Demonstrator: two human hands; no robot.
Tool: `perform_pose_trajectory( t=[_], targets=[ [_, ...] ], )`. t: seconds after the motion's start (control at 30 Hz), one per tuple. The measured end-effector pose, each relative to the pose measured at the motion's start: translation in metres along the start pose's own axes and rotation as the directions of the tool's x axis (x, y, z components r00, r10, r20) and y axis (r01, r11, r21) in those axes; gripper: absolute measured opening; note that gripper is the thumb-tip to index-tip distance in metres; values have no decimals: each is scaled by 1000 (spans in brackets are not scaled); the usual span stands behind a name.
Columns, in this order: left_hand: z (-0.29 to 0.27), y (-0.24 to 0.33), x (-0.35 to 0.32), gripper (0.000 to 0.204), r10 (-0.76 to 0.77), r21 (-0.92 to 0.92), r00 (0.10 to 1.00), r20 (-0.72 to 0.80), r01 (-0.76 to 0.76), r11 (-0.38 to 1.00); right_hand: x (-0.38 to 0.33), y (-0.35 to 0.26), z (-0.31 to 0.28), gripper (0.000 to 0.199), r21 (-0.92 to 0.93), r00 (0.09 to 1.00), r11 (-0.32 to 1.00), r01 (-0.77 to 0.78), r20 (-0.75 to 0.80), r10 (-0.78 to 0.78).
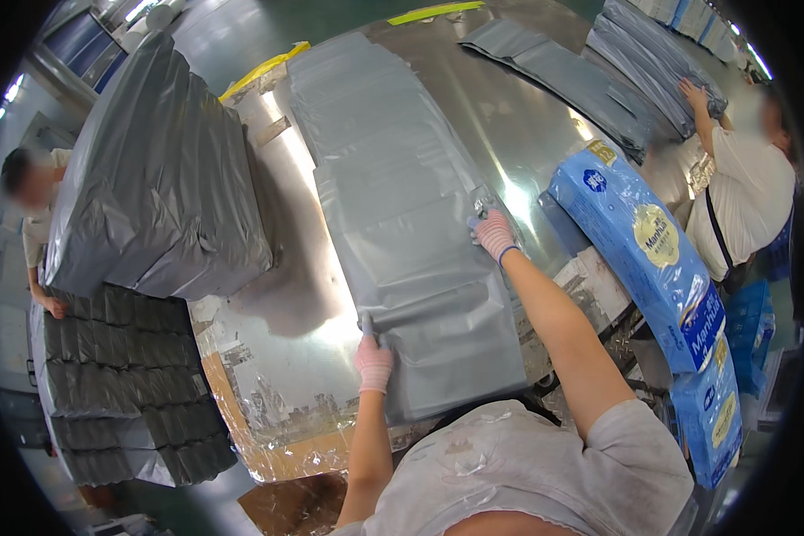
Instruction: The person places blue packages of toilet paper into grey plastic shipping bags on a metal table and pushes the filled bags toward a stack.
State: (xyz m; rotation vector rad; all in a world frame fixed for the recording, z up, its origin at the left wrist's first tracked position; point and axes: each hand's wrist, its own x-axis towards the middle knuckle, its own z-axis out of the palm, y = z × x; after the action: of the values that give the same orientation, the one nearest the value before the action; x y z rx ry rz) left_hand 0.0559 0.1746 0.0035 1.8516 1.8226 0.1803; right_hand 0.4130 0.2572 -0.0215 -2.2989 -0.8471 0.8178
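Long grey plastic bags [393, 188] lie flat in an overlapping stack down the middle of the metal table, the nearest end close to my body. My left hand [372, 364], in a pink-striped glove with pale fingertips, rests at the stack's left edge. Its index finger stretches forward along the plastic, with the thumb apart. Further forward, my right hand [495, 234], gloved alike, is at the right edge. Its fingers are bent onto the plastic, and a small crumpled, shiny bit of it sticks up beside them. The fingertips are partly hidden.
A tall grey wrapped bundle [165, 179] stands left on the metal table [295, 393]. Below it sit stacked dark grey packs [116, 357] beside a co-worker. Blue printed packages [652, 241] line the right side. Another person at far right touches more grey bags [648, 58].
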Motion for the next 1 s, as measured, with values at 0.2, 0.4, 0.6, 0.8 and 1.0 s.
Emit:
perform_pose_trajectory(
  t=[0.2,0.4,0.6,0.8,1.0],
  targets=[
    [6,3,12,57,-21,-363,996,-88,-13,932,-5,-75,-10,29,-326,920,886,329,322,-224],
    [-41,89,144,50,151,-258,922,-356,-253,932,96,-171,-50,28,50,902,900,432,-19,-432],
    [-72,132,310,50,71,22,948,-312,-67,997,93,-183,-126,49,0,832,834,552,-52,-552],
    [-68,131,332,57,273,591,797,-538,126,797,78,9,-270,38,-404,846,843,356,-244,-474],
    [14,179,168,69,669,427,743,13,-609,668,30,245,-399,49,-394,759,705,-589,-570,315]
  ],
)
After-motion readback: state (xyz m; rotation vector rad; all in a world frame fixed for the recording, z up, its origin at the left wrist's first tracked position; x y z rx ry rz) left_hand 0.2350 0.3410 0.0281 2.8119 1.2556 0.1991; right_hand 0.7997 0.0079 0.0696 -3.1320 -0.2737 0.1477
